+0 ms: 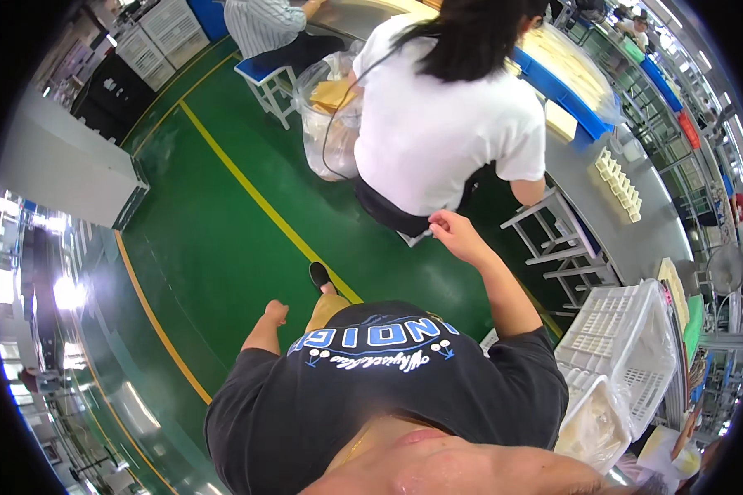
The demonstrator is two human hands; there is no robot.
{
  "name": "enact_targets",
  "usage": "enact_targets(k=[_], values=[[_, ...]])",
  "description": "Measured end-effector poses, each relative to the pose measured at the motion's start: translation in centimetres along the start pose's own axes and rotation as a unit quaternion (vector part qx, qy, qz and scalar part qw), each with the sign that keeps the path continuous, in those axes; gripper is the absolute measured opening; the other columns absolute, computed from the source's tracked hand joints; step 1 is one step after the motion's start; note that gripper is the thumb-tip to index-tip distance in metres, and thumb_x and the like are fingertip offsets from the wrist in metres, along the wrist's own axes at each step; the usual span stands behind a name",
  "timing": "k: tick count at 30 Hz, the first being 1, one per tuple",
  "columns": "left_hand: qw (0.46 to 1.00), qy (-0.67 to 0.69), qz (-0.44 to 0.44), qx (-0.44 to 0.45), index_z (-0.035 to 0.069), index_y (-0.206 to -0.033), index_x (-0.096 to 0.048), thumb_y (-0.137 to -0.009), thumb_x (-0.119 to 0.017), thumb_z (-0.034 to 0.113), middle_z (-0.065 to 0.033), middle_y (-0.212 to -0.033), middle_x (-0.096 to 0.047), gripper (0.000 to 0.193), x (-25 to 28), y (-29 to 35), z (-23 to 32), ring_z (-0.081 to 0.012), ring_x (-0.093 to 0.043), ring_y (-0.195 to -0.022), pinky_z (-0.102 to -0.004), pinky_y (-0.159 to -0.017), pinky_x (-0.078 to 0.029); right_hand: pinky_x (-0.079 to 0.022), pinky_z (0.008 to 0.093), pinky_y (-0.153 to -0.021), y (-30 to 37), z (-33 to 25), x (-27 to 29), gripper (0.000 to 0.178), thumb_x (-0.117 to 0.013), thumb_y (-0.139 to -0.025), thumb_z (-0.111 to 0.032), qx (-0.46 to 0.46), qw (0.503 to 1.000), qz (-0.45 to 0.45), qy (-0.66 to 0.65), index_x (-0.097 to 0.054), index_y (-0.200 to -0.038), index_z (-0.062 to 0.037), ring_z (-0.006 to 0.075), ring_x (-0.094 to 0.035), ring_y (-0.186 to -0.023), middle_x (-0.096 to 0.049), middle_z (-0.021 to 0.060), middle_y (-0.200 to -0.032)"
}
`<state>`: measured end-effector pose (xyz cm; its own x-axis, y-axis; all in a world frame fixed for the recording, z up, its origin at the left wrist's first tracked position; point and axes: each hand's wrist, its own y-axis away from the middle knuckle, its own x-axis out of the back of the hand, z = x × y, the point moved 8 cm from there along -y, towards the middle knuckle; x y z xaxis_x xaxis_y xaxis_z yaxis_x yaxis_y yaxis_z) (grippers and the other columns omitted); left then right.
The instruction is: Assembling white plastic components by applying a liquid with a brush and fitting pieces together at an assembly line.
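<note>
Grey cabinet (66, 169): stands at the far left on the green floor (223, 239), well apart from the person; no hazard to the hands from there.
Yellow floor line (256, 198): runs diagonally across the floor, and the person's dark shoe (319, 275) is planted just beside it.
Left hand (274, 313): curled into a loose fist beside the hip, holding nothing, touching nothing.
Clear plastic bag (326, 115): bulging with yellowish pieces, set just beside the seated co-worker; a careless step forward could knock it, as I judge.
Seated co-worker in a white shirt (446, 115): sits on a stool directly ahead with their back to the person, facing the workbench.
Right hand (456, 233): raised and stretched forward, fingers loosely bent and narrow, empty as far as I can tell; it sits right at the co-worker's lower back, and whether it touches the shirt hem I cannot tell.
Risk at the hand: the co-worker is not looking, so a sudden lean back or turn could bump the outstretched hand.
Metal stool frame (557, 243): stands just right of the hand, near enough to catch a shin or foot.
White plastic crate (623, 346): sits at the right by the hip; a swinging elbow could clip it.
</note>
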<state>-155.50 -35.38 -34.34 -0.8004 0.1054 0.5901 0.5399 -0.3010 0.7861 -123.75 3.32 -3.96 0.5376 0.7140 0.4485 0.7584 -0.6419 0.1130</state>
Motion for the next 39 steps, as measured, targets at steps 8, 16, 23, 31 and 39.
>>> enact_targets(k=[8, 16, 23, 31, 39], values=[[0.992, 0.007, 0.024, -0.128, 0.000, -0.072, -0.056, -0.073, -0.052, 0.020, -0.0130, -0.058, -0.058, 0.020, 12.5, -8.7, 6.9, -0.0203, -0.057, -0.045, -0.0310, -0.043, -0.047, -0.044, 0.0234, -0.063, -14.6, -8.4, -7.9, 0.025, -0.051, -0.080, -0.005, 0.036, 0.984, 0.065, -0.162, -0.047, -0.104, -0.0004, 0.0107, -0.052, -0.068, -0.054, 0.0070, -0.084], [0.962, -0.053, -0.009, -0.267, 0.001, -0.089, -0.054, -0.073, -0.055, 0.026, -0.0201, -0.090, -0.057, 0.029, 21.5, -15.1, 20.2, -0.0336, -0.054, -0.088, -0.0388, -0.077, -0.043, -0.042, 0.0274, -0.065, -24.6, -16.8, -11.0, 0.039, -0.052, -0.079, -0.011, 0.080, 0.991, 0.060, -0.085, -0.038, -0.114, -0.0024, 0.0178, -0.052, -0.069, -0.050, 0.0112, -0.089], [0.896, -0.120, 0.023, -0.427, 0.000, -0.103, -0.047, -0.072, -0.059, 0.020, -0.0208, -0.097, -0.053, 0.039, 30.7, -15.4, 38.0, -0.0351, -0.051, -0.092, -0.0394, -0.079, -0.041, -0.043, 0.0271, -0.064, -31.7, -13.3, -8.6, 0.037, -0.053, -0.078, -0.011, 0.051, 0.974, 0.180, -0.128, -0.040, -0.112, -0.0020, 0.0155, -0.050, -0.069, -0.052, 0.0091, -0.087], [0.755, -0.131, 0.187, -0.615, -0.002, -0.118, -0.032, -0.068, -0.064, 0.024, -0.0228, -0.111, -0.042, 0.064, 42.5, -11.2, 58.1, -0.0370, -0.040, -0.103, -0.0403, -0.088, -0.034, -0.043, 0.0249, -0.064, -41.2, -14.6, -6.5, 0.035, -0.052, -0.079, -0.009, 0.073, 0.959, 0.242, -0.129, -0.042, -0.111, -0.0018, 0.0135, -0.050, -0.070, -0.051, 0.0077, -0.090], [0.638, -0.145, 0.197, -0.731, -0.002, -0.122, -0.029, -0.068, -0.065, 0.032, -0.0239, -0.120, -0.036, 0.073, 44.2, -12.6, 74.2, -0.0390, -0.034, -0.111, -0.0425, -0.093, -0.029, -0.043, 0.0267, -0.065, -48.5, -13.1, -2.3, 0.034, -0.052, -0.078, -0.008, 0.020, 0.894, 0.434, -0.112, -0.042, -0.110, -0.0018, 0.0164, -0.052, -0.072, -0.050, 0.0107, -0.092]])
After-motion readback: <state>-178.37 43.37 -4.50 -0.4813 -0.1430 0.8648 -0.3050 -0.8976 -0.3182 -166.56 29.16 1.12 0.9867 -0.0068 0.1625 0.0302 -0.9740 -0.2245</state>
